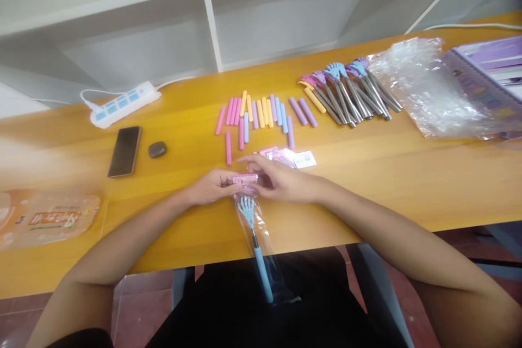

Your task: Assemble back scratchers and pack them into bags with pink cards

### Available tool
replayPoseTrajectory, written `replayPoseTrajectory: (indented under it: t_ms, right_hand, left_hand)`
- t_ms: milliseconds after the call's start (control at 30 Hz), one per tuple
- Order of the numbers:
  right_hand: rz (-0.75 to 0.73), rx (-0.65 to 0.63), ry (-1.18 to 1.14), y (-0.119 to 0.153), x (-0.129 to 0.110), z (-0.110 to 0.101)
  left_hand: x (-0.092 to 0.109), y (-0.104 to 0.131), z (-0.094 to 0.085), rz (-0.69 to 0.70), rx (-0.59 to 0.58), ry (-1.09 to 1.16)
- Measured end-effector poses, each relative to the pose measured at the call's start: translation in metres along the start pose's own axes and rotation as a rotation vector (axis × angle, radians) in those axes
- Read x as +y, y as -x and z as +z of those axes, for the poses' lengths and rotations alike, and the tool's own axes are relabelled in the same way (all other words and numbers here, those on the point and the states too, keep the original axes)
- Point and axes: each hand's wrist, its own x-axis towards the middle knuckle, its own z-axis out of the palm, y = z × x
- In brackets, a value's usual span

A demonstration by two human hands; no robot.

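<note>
Between my hands is a pink card (245, 179) at the top end of a clear plastic sleeve. Inside the sleeve hangs a hand-shaped scratcher (247, 211) with a light blue head and a light blue handle, its lower end past the table's front edge. My left hand (214, 186) pinches the card's left side. My right hand (275, 178) has its thumb at the card's right side, with the fingers curled above it. Just behind my right hand lies a small pile of pink and white cards (305, 159). Colored handle tubes (265, 111) lie in loose rows farther back.
Several scratchers with metal rods (354, 98) lie at the back right, beside a heap of clear plastic bags (428, 87) and a purple package (489, 73). On the left are a power strip (125, 104), a phone (124, 151), a dark case (157, 149) and an orange bag (53, 217).
</note>
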Motion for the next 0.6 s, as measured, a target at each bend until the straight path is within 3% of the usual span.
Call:
replayPoseTrajectory:
  t_ms: [100,200,333,400,467,533,600]
  right_hand:
    - [0.132,0.008,-0.018,0.005,-0.015,-0.002]
    - [0.288,0.11,-0.132,0.026,-0.039,0.017]
    - [0.343,0.224,-0.391,0.071,-0.057,0.081]
    - [0.346,0.286,-0.499,0.088,-0.053,0.116]
    - [0.367,0.297,-0.53,0.097,-0.047,0.138]
    - [0.41,0.278,-0.489,0.1,-0.044,0.139]
    - [0.41,0.294,-0.421,0.101,-0.047,0.119]
  left_hand:
    - [0.001,0.002,0.0,-0.005,0.007,0.028]
    - [0.004,0.004,0.0,-0.008,0.037,0.032]
    - [0.01,0.007,0.0,0.03,-0.002,0.034]
    - [0.01,0.009,0.0,0.049,-0.051,0.026]
    - [0.009,0.01,0.0,0.062,-0.101,0.035]
    - [0.008,0.01,0.0,0.084,-0.138,0.079]
    - [0.008,0.01,0.001,0.122,-0.184,0.133]
